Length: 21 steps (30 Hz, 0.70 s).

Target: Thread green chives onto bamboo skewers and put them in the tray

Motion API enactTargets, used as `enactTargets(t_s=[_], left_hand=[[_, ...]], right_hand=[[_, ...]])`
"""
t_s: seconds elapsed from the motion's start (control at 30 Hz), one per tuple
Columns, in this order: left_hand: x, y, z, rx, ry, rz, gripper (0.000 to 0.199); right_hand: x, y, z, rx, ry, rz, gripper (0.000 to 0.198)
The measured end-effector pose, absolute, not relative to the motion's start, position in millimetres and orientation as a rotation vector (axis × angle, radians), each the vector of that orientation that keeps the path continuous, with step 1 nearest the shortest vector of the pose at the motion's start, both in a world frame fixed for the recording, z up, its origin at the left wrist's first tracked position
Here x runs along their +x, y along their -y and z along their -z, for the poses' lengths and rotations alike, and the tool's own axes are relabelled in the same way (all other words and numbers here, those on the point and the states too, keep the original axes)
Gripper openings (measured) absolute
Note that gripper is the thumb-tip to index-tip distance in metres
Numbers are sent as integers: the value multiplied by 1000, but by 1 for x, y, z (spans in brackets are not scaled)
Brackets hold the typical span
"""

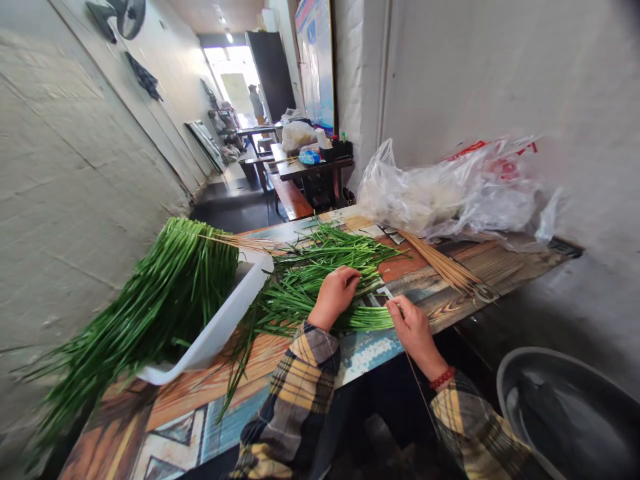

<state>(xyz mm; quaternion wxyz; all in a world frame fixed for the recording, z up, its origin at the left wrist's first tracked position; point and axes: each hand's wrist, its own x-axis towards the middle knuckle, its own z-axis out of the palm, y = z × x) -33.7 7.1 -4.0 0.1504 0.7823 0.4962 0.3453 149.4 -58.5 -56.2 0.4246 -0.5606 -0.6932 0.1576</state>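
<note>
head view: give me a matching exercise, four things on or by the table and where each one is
Things:
1. white tray
2. plastic bag
3. bamboo skewers
4. grey basin

Places:
A. against the wall at the table's far end
B. off the table, at lower right
C. loose on the tabletop in front of the bag
D. at left, heaped with green chives

Pairs: 1-D, 2-A, 3-C, 4-B
</note>
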Motion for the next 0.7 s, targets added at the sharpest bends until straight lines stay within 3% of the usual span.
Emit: enactTargets(t_s=[0.23, 0.7], left_hand=[[-29, -1, 4, 2318, -1887, -872, 14], [-35, 6, 5, 2551, -1820, -624, 8]], right_hand=[[150, 59, 59, -1409, 1714, -426, 35], [151, 59, 59, -1393, 1702, -439, 36]])
